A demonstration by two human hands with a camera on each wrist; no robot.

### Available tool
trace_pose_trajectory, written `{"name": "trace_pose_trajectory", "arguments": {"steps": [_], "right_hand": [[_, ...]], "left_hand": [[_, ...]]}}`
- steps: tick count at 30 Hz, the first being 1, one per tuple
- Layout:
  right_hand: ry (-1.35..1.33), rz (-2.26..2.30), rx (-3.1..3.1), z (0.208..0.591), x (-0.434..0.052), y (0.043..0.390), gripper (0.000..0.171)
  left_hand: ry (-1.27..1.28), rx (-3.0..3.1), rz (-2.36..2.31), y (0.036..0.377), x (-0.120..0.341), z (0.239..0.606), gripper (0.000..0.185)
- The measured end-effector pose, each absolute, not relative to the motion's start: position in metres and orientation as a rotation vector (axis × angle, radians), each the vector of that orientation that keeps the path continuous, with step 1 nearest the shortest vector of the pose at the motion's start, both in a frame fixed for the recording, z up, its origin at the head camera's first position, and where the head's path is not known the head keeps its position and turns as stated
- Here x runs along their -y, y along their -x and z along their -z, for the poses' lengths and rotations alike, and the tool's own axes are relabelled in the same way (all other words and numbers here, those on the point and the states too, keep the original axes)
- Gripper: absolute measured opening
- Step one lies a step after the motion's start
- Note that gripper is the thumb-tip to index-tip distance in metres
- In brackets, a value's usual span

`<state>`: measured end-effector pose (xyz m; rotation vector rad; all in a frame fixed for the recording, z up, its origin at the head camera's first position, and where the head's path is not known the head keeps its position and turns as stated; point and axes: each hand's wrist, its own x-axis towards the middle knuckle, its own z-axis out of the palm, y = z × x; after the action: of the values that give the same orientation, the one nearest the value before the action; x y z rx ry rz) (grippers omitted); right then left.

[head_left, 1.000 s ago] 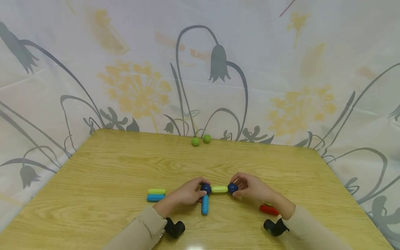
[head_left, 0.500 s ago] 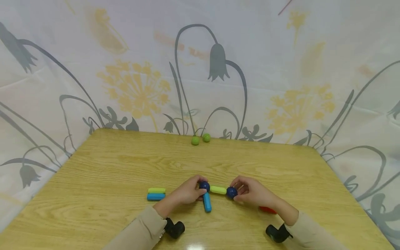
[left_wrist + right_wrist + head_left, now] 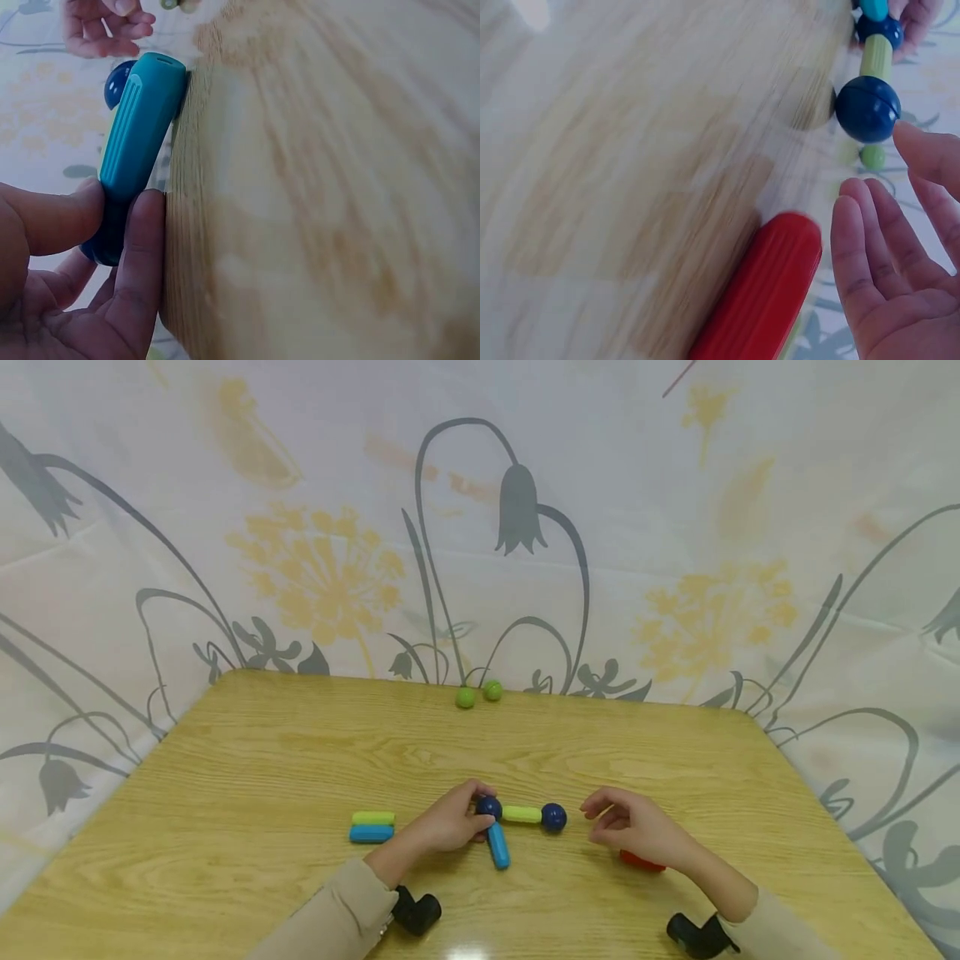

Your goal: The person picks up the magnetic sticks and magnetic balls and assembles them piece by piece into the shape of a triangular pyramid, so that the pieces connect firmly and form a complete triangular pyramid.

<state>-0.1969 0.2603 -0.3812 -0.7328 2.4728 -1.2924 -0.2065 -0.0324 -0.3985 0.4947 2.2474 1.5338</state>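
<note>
My left hand pinches a dark blue ball between thumb and fingers. Joined to that ball are a light blue rod, which points toward me, and a yellow-green rod running right to a second dark blue ball. In the left wrist view the light blue rod rises from the fingertips. My right hand is just right of the second ball, apart from it, with loosely bent fingers and nothing between them. Below it lies a red rod, partly hidden in the head view.
A yellow-green rod and a light blue rod lie side by side left of my left hand. Two green balls sit at the table's far edge, before a flower-printed cloth. Black devices are strapped on both wrists.
My right hand has let go of the second blue ball and moved right. The joined pieces have turned slightly, the light blue rod's near end swinging right. My left hand keeps its hold.
</note>
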Motion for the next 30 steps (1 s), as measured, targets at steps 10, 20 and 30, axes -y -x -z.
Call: {"name": "trace_pose_trajectory", "arguments": {"steps": [10, 20, 30], "right_hand": [[0.7, 1.248, -2.568, 0.382, -0.277, 0.185, 0.026], [0.696, 1.246, -2.629, 0.383, -0.29, 0.173, 0.024], [0.669, 1.196, -2.735, 0.39, -0.31, 0.156, 0.022]], "left_hand": [[-0.478, -2.255, -1.537, 0.208, 0.032, 0.399, 0.032], [-0.484, -2.261, -1.539, 0.207, 0.034, 0.398, 0.031], [-0.493, -2.268, -1.547, 0.205, 0.032, 0.4, 0.028]]}}
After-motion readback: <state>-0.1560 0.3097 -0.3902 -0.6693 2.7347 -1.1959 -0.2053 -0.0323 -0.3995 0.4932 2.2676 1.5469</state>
